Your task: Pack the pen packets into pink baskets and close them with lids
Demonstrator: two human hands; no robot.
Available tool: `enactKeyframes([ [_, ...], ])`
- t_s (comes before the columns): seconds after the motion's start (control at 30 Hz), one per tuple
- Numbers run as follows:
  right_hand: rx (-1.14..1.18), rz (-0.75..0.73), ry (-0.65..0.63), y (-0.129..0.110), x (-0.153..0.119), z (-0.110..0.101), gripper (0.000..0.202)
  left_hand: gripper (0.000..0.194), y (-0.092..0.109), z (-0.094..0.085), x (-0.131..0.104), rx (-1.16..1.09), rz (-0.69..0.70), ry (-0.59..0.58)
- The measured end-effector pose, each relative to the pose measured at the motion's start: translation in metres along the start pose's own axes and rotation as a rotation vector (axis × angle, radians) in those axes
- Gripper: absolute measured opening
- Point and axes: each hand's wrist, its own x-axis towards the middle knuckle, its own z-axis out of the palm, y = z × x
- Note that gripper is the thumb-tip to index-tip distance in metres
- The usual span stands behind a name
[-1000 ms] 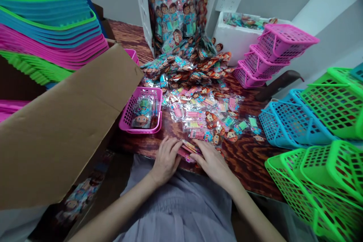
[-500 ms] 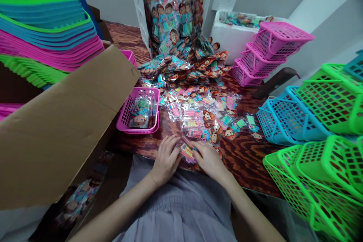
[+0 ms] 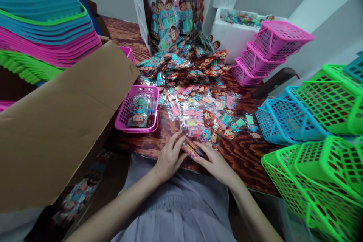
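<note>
Both hands grip a small stack of clear packets with coloured sticks [image 3: 191, 148] at the front edge of the table. My left hand [image 3: 171, 155] holds its left end between thumb and fingers. On the right end, my right hand [image 3: 214, 163] closes with thumb below and fingers above. Just beyond them lie more flat packets [image 3: 195, 133] with cartoon figures printed on them. To the left stands a pink basket [image 3: 120, 124] with similar packets [image 3: 139, 110] inside.
A large heap of packets [image 3: 181, 66] spills from a white crate [image 3: 137, 3]. An open cardboard box [image 3: 70, 117] with stacked baskets [image 3: 56, 34] flanks the left. Pink [image 3: 269, 47], blue [image 3: 283, 121] and green baskets [image 3: 309, 174] line the right, near a white foam box [image 3: 227, 34].
The packets between my hands have tilted up from lying flatter, now showing their edges. My right hand has shifted slightly right and down, its fingers wrapping the far end.
</note>
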Motion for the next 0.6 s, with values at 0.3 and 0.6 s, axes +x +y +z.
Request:
enactKeyframes([
  [0.3, 0.161, -0.027, -0.034, -0.001, 0.008, 0.002, 0.041, 0.070, 0.003, -0.002, -0.010, 0.025, 0.040, -0.049],
  [0.6, -0.117, -0.108, -0.132, -0.016, 0.007, -0.002, 0.025, 0.053, 0.004, -0.016, 0.020, 0.228, 0.297, -0.372],
])
